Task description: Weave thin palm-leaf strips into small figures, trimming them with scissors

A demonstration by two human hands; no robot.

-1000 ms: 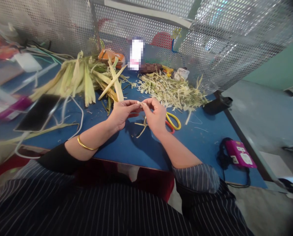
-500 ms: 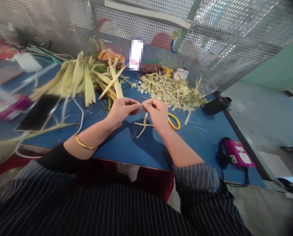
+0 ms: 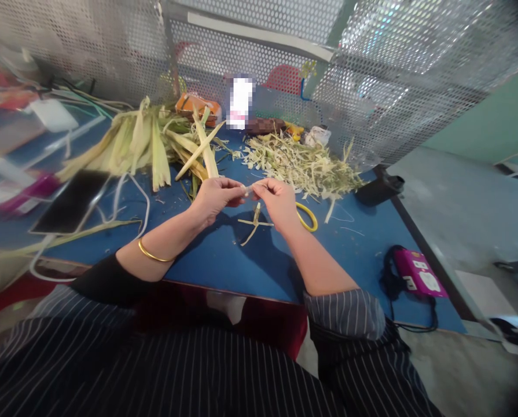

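Note:
Above the blue table, my left hand (image 3: 217,200) and my right hand (image 3: 276,200) meet fingertip to fingertip. Between them they pinch a small pale strip (image 3: 248,190) that looks like corn husk; most of it is hidden by the fingers. Just below lies a small cross-shaped piece of knotted husk (image 3: 256,220) with narrow arms. Yellow-handled scissors (image 3: 308,217) lie beside my right hand, their blades hidden. Behind my left hand, broad corn husks (image 3: 141,145) are heaped, with two flat strips crossed at their right side.
Shredded husk (image 3: 302,165) is piled at the back right. A black cylinder (image 3: 380,188) lies near the right edge, with a magenta power strip (image 3: 419,273) and black cord in front. A dark tablet-like panel (image 3: 70,202) and white cables are at left. Perforated metal mesh (image 3: 250,52) stands behind.
The view has shifted slightly. My hands stay pinched together, with a little more of the pale strip showing between the fingertips. The things on the table look unmoved.

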